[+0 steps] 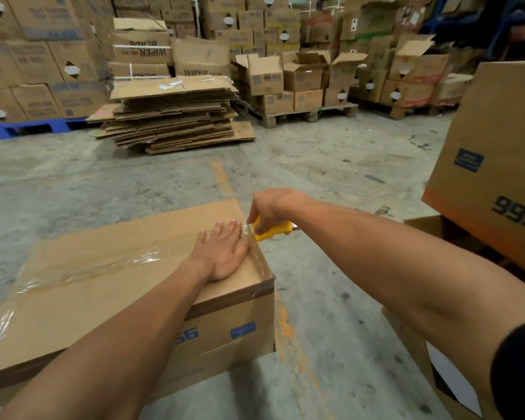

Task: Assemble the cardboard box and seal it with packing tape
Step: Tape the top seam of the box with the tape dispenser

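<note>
A closed cardboard box [109, 295] stands on the floor in front of me, flaps folded shut. A strip of clear packing tape [103, 263] runs along its top seam from the left edge to the right edge. My left hand [222, 253] lies flat on the top near the right edge, fingers straight, pressing on the tape's end. Just past that edge my right hand [272, 210] grips a yellow tool [273, 230], a cutter or tape dispenser; its working end is hidden behind my fingers.
A pile of flattened cartons [170, 116] lies on the floor ahead. Stacked boxes on pallets [303, 113] line the back. A tall carton [494, 165] stands at the right, with an open box [437, 231] below it. The concrete floor [331, 177] carries an orange painted line.
</note>
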Action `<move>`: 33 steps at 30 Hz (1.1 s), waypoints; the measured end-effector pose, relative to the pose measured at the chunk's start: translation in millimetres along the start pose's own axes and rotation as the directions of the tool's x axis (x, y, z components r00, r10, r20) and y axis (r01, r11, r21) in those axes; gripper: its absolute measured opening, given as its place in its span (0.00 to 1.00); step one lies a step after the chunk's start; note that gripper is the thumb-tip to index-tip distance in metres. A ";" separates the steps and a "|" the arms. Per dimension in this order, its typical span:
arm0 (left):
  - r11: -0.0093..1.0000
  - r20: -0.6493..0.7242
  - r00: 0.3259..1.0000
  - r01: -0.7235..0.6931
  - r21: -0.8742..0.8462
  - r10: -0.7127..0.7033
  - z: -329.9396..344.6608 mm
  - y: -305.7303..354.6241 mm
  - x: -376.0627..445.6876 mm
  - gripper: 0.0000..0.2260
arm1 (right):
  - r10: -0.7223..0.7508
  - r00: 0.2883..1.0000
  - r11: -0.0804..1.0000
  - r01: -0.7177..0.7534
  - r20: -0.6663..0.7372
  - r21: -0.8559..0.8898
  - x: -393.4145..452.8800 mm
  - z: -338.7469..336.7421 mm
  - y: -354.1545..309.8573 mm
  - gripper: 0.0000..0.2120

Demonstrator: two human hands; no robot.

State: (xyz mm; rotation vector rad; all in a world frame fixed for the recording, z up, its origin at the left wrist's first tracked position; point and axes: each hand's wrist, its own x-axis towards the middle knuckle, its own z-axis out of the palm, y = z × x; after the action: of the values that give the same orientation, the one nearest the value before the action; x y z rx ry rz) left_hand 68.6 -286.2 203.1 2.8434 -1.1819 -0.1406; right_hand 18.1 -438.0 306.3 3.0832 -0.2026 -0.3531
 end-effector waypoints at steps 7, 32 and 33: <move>1.000 -0.018 1.000 -0.002 0.012 0.002 9.5 -13.9 -3.9 0.30 | 0.281 0.953 0.957 -0.288 0.112 0.046 9.8 117.1 33.9 0.21; 0.900 -0.200 0.880 -0.435 0.031 0.432 1.7 -13.6 60.1 0.21 | 0.538 0.833 0.092 0.091 -0.126 0.992 -16.6 132.3 47.8 0.19; 0.900 -0.194 0.880 -0.434 0.038 0.433 0.8 -13.7 59.7 0.21 | 0.529 0.839 0.060 0.113 -0.128 0.992 -17.5 128.6 46.1 0.19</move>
State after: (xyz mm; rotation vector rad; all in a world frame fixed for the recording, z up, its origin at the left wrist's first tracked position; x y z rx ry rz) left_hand 120.1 -318.9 197.4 2.4309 -1.7189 0.1578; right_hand -33.7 -483.6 187.1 4.0433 -1.5205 1.1748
